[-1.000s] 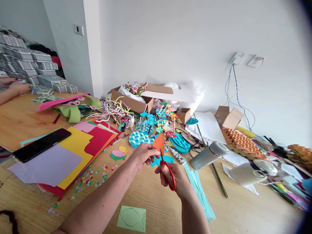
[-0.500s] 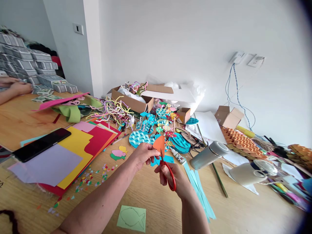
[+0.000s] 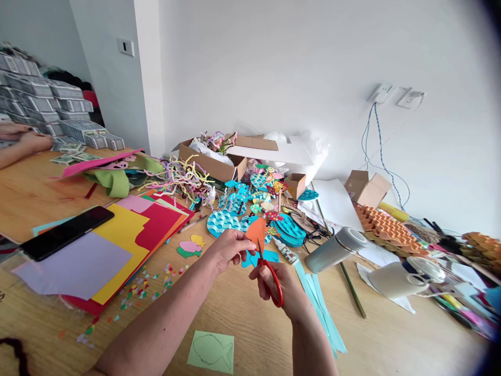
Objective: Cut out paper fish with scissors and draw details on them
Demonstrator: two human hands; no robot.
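Between the thumb and fingers of my left hand (image 3: 230,249) is a piece of orange paper (image 3: 256,233) with a curved edge. My right hand (image 3: 279,284) is closed around the red handles of a pair of scissors (image 3: 277,284), whose blades meet the paper's lower edge. Beneath the hands lies a blue paper piece (image 3: 270,256). Nearer to me, a pale green square (image 3: 211,351) carries a pencilled fish outline. Pink, green and yellow paper fish shapes (image 3: 190,246) rest left of my left hand.
Coloured paper sheets (image 3: 117,250) with a black phone (image 3: 68,231) on them lie left. Paper scraps (image 3: 144,284) dot the table. A silver tumbler (image 3: 335,249), a white mug (image 3: 403,277) and blue strips (image 3: 319,308) are right. At far left are another person's hands (image 3: 33,140).
Almost nothing differs. The orange paper and scissors have shifted very slightly in my hands, and both hands keep their grip.
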